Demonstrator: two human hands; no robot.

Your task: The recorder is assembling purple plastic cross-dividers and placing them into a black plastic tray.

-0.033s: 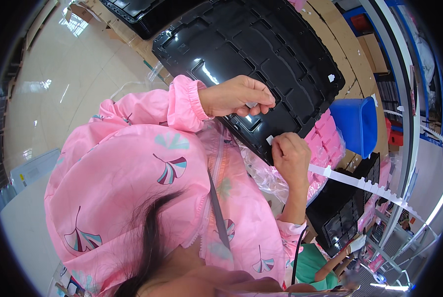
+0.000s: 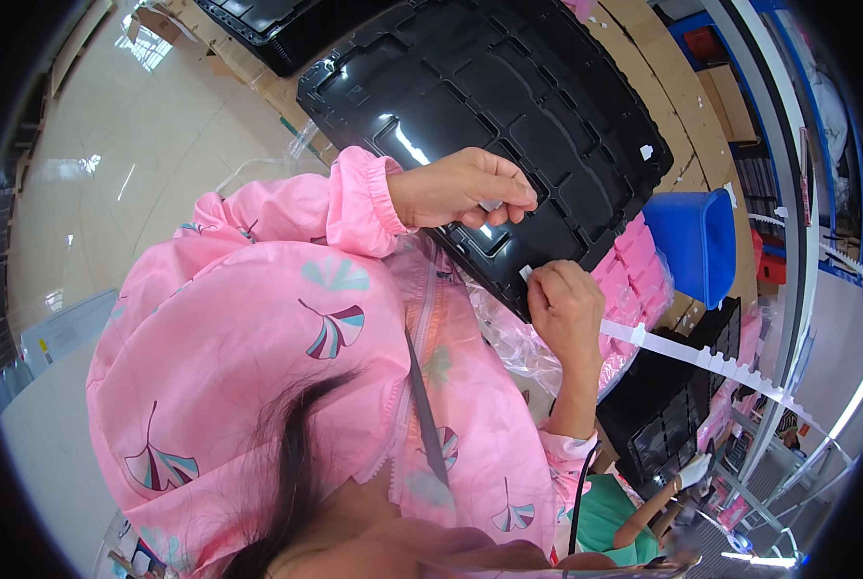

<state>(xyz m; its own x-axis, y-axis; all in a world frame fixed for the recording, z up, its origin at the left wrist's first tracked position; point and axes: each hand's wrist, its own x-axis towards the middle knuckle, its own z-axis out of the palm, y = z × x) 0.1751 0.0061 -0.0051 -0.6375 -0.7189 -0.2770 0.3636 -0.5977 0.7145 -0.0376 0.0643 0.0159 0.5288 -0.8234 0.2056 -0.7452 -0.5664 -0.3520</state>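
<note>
A large black plastic tray (image 2: 547,125) with moulded ridges and pockets lies before me. Above its near part, my left hand (image 2: 465,188) is closed, thumb against forefinger. A small whitish piece (image 2: 491,205) shows between its fingers, too little of it visible to name. My right hand (image 2: 566,307) is at the tray's near right corner, its fingers curled in. Just beside those fingertips, a small white sticker (image 2: 526,273) sits on the tray; whether they touch it or hold anything is hidden. Another white sticker (image 2: 645,151) is near the far right edge.
A blue bin (image 2: 694,246) stands right of the tray, by pink moulded pieces (image 2: 636,270) in clear plastic. A white notched strip (image 2: 706,359) crosses the right side. More black trays (image 2: 658,439) lie lower right, near a co-worker's gloved hand (image 2: 694,471). Cardboard (image 2: 663,82) lies beneath the tray.
My right hand has shifted very slightly downward in the picture. The co-worker's gloved hand at the lower right has moved a little. My left hand and the tray look the same.
</note>
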